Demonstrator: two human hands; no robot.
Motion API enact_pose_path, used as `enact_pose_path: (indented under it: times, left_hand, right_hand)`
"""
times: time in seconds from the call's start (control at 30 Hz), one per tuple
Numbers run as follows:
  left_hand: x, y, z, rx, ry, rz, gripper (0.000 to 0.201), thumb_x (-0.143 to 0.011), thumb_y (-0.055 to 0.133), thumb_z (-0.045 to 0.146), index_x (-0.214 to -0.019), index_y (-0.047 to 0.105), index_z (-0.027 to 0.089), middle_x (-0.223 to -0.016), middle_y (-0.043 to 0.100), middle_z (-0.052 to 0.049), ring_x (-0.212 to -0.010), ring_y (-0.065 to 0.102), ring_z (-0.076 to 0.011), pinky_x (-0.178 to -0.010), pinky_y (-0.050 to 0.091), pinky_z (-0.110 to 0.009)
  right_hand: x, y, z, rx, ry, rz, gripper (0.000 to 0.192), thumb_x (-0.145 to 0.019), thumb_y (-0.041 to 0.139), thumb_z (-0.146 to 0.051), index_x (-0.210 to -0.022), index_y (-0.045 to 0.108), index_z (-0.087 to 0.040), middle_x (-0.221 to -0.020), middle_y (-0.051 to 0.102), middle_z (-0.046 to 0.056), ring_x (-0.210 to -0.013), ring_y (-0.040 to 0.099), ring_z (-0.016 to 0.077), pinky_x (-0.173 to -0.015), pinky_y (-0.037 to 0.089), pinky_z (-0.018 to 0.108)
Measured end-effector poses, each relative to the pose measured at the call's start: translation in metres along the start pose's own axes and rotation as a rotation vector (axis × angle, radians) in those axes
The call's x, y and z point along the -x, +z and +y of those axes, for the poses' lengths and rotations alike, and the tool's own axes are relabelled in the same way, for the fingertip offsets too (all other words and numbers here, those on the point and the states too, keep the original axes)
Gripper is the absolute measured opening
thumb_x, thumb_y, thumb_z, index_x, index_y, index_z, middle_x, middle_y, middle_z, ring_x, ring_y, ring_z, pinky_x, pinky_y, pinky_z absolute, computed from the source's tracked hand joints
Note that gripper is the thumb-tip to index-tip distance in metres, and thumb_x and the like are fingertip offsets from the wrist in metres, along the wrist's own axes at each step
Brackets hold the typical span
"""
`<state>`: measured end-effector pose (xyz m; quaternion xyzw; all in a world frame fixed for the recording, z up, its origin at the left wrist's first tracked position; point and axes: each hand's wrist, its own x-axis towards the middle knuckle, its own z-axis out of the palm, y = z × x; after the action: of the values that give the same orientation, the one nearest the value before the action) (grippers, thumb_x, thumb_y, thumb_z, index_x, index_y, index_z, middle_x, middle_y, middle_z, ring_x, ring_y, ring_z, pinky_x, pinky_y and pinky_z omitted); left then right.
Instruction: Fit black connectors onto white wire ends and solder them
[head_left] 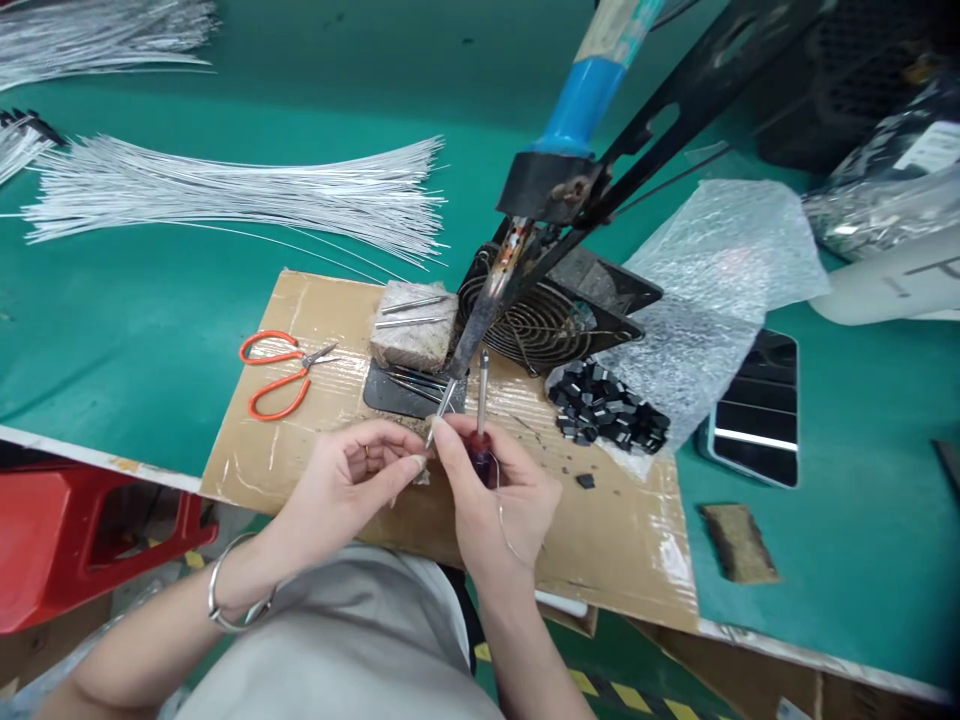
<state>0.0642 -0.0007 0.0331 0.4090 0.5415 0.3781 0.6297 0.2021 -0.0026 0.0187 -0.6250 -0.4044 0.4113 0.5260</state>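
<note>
The left hand point(352, 478) and right hand point(501, 492) pinch 1 thin wire point(442, 408) together, its long axis slanting up toward the soldering iron point(491, 295) tip. The right hand, also clamped on a screwdriver point(481, 420), sits nearer the iron.

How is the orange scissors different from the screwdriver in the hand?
The scissors lie flat on the cardboard, untouched; the screwdriver stands upright, gripped by the right hand. The scissors have orange loop handles; the screwdriver has a dark red handle. Both have metal working ends.
</note>
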Motion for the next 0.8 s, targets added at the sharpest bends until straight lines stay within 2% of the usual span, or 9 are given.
enact_pose_path:
  times: [0.33, 0.43, 0.5, 0.6, 0.63, 0.8]
  left_hand:
    - [-0.014, 0.005, -0.003, 0.040, 0.008, 0.033, 0.018, -0.078, 0.085, 0.026, -0.085, 0.074, 0.015, -0.068, 0.070, -0.001, -0.053, 0.057, -0.0094, -0.050, 0.048, -0.020]
    - [-0.022, 0.007, -0.003, 0.035, 0.023, 0.054, 0.017, -0.078, 0.085, 0.026, -0.082, 0.073, 0.015, -0.061, 0.065, 0.001, -0.050, 0.056, -0.0092, -0.050, 0.047, -0.020]
    - [-0.026, 0.009, -0.002, 0.030, 0.037, 0.067, 0.016, -0.079, 0.084, 0.026, -0.081, 0.073, 0.015, -0.057, 0.063, 0.002, -0.049, 0.056, -0.0092, -0.050, 0.047, -0.020]
    - [-0.029, 0.012, -0.001, 0.020, 0.057, 0.067, 0.016, -0.080, 0.084, 0.027, -0.081, 0.074, 0.015, -0.056, 0.062, 0.003, -0.049, 0.056, -0.0096, -0.049, 0.047, -0.020]
    - [-0.029, 0.014, 0.000, 0.017, 0.060, 0.064, 0.016, -0.080, 0.084, 0.028, -0.080, 0.074, 0.015, -0.056, 0.062, 0.003, -0.049, 0.057, -0.0098, -0.049, 0.047, -0.020]
    - [-0.027, 0.018, 0.006, 0.046, 0.081, 0.095, 0.014, -0.082, 0.082, 0.026, -0.081, 0.073, 0.016, -0.055, 0.062, 0.003, -0.049, 0.057, -0.0099, -0.050, 0.048, -0.021]
  right_hand:
    - [-0.006, -0.002, 0.001, 0.113, -0.236, -0.006, 0.008, -0.091, 0.073, -0.025, -0.087, 0.079, -0.022, -0.076, 0.073, -0.002, -0.067, 0.067, 0.0145, -0.063, 0.053, 0.025]
    - [-0.011, -0.019, 0.001, 0.210, -0.332, 0.000, 0.013, -0.096, 0.067, -0.024, -0.098, 0.079, -0.021, -0.086, 0.077, 0.002, -0.075, 0.071, 0.0167, -0.069, 0.055, 0.028]
    - [-0.016, -0.037, 0.002, 0.282, -0.397, 0.012, 0.014, -0.098, 0.065, -0.022, -0.096, 0.079, -0.021, -0.086, 0.077, 0.003, -0.077, 0.071, 0.0176, -0.068, 0.053, 0.029]
    - [-0.027, -0.065, 0.003, 0.436, -0.567, 0.084, 0.004, -0.090, 0.076, -0.018, -0.090, 0.077, -0.021, -0.077, 0.072, 0.001, -0.066, 0.064, 0.0165, -0.064, 0.049, 0.031]
    - [-0.031, -0.072, 0.003, 0.485, -0.628, 0.094, 0.006, -0.087, 0.078, -0.015, -0.089, 0.077, -0.021, -0.075, 0.072, 0.001, -0.064, 0.062, 0.0164, -0.063, 0.049, 0.032]
    - [-0.045, -0.084, -0.003, 0.668, -0.839, 0.039, 0.018, -0.082, 0.082, -0.009, -0.092, 0.074, -0.021, -0.078, 0.076, 0.003, -0.064, 0.062, 0.0174, -0.064, 0.050, 0.034]
